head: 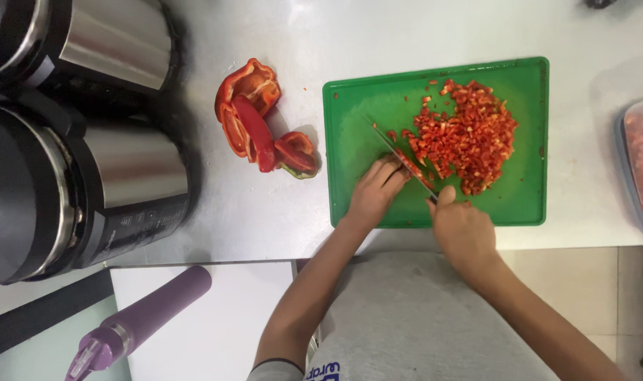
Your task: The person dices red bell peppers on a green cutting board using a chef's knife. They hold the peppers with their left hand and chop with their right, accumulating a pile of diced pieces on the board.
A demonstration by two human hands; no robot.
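Pale grey tabletop [265, 212] carries a green cutting board [526, 204] set square before the person, within reach of both arms. Right hand [464, 229] is wrapped tight around a knife [399, 152], blade angled across the board. Left hand [375, 189] has fingers curled onto a red pepper strip [410, 164], pinning it against the blade. Diced pepper [468, 137] is heaped beyond, away from the edge; uncut pepper pieces [261, 120] wait beside two steel cookers [88, 176].
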